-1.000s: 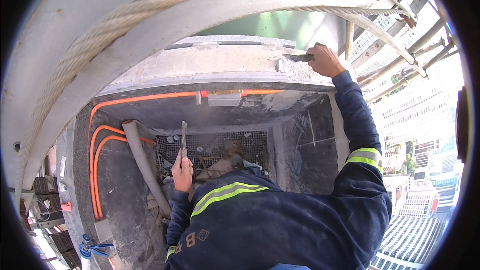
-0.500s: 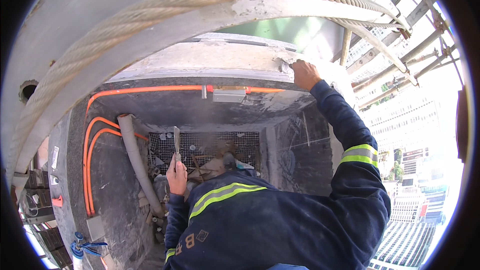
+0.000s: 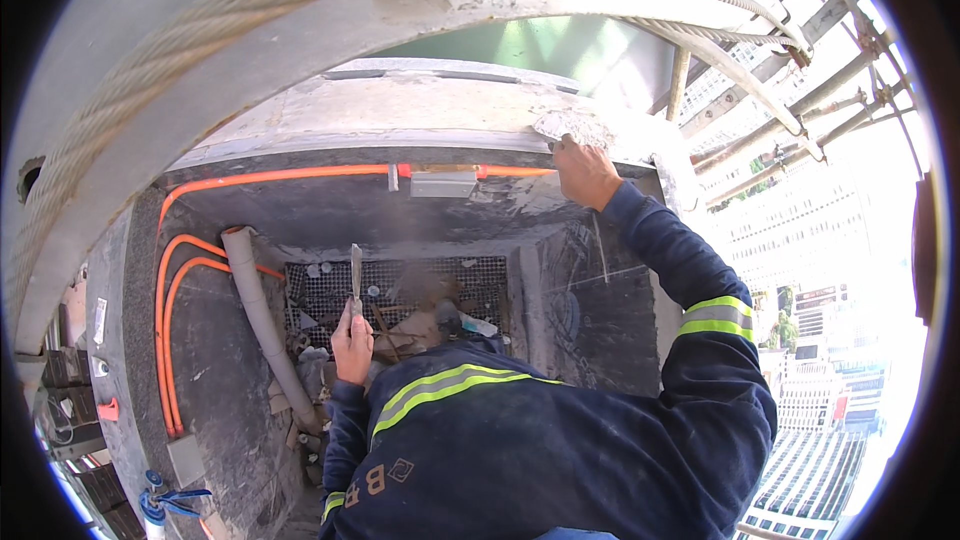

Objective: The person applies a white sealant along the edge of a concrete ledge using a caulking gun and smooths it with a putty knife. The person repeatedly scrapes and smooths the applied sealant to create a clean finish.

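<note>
My left hand [image 3: 352, 348] grips a narrow putty knife [image 3: 357, 275] by its handle, blade pointing up, above the dark pit. Out at the wall's top, my right hand [image 3: 587, 175] is closed on a flat, plaster-covered scraper [image 3: 575, 128]. Its handle is hidden in the fingers, and white, rough plaster coats the blade. The scraper lies close over the pale ledge [image 3: 420, 105]; whether it touches the surface I cannot tell.
Orange conduit [image 3: 300, 173] runs along the dark wall to a grey box [image 3: 443, 184]. A grey pipe [image 3: 262, 315] leans at left, near rubble [image 3: 420, 325] on mesh. A blue-handled caulking gun [image 3: 165, 500] stands lower left. Thick steel rope [image 3: 260, 15] arches overhead; scaffold poles [image 3: 770, 100] rise at right.
My right hand has drawn the scraper slightly left and nearer to me, and its plaster-coated face now shows. My left hand still holds the putty knife upright. The view has shifted slightly.
</note>
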A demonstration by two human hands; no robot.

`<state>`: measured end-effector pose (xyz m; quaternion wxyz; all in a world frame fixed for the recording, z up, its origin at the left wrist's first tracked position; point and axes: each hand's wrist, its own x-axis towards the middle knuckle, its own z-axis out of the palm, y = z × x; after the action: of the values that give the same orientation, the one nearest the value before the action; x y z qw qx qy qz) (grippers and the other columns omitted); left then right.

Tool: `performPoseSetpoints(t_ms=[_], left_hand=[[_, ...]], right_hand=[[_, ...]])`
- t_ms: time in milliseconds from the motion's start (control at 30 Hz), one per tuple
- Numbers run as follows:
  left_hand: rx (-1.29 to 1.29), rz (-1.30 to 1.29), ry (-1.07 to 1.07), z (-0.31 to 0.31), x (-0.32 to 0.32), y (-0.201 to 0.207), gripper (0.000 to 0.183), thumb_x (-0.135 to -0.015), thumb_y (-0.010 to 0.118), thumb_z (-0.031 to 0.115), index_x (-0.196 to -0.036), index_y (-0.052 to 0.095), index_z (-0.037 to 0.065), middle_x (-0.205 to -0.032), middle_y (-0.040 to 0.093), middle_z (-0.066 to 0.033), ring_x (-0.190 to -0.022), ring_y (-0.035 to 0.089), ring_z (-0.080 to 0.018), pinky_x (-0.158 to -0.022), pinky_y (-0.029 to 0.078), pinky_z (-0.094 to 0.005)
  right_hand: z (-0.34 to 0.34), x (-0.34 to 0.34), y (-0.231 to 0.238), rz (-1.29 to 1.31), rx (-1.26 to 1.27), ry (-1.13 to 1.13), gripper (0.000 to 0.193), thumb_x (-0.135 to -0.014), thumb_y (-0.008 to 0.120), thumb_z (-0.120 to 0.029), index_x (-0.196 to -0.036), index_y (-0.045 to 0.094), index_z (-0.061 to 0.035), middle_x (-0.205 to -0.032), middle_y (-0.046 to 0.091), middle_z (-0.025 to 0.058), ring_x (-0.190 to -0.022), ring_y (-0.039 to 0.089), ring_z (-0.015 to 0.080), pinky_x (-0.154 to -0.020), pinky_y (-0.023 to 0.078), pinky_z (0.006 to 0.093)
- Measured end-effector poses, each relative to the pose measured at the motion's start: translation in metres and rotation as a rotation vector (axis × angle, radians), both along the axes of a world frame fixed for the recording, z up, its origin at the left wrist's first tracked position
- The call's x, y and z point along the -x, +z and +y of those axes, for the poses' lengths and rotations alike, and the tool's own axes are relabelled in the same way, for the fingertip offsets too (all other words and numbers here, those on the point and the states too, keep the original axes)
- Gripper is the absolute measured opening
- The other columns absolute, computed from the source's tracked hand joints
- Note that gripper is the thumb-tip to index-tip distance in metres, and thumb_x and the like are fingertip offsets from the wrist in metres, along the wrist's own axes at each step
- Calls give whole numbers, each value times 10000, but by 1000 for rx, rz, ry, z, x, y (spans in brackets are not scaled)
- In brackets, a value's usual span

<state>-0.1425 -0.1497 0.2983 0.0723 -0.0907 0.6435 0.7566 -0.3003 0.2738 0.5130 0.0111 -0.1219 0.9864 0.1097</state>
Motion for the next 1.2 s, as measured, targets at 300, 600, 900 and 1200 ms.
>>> performPoseSetpoints(t_ms=[300, 600, 900, 1200], left_hand=[[7, -21, 9, 2, -2, 5, 466, -1068, 474, 203, -1485, 441, -1, -770, 516, 33, -589, 405, -14, -509, 350, -180], [27, -2, -3, 11, -1, 5, 457, -1068, 473, 195, -1471, 451, -20, -768, 516, 34, -582, 402, -15, -503, 346, -185], [63, 17, -19, 18, 5, 7, 450, -1068, 477, 202, -1461, 465, -18, -757, 509, 40, -588, 404, -16, -509, 344, -188], [65, 58, 6, 23, 8, 5, 487, -1067, 485, 269, -1478, 453, 10, -755, 518, 19, -539, 414, -25, -465, 343, -192]], right_hand=[[18, 10, 41, 90, 218, -47, 228, -822, 546, -73, -987, 683, 3, -915, 676, 248, -880, 682, 399, -767, 543, 492], [72, 37, 38, -15, 375, -194, 343, -931, 536, -205, -1216, 675, -73, -1086, 686, 206, -976, 657, 412, -883, 511, 480], [116, 45, -16, -58, 462, -62, 438, -923, 539, -164, -1336, 612, -40, -1202, 626, 227, -1122, 596, 376, -997, 456, 415], [167, 32, -7, -175, 328, -12, 548, -843, 634, -135, -1389, 595, -117, -1208, 643, 195, -1132, 595, 337, -1017, 442, 390]])
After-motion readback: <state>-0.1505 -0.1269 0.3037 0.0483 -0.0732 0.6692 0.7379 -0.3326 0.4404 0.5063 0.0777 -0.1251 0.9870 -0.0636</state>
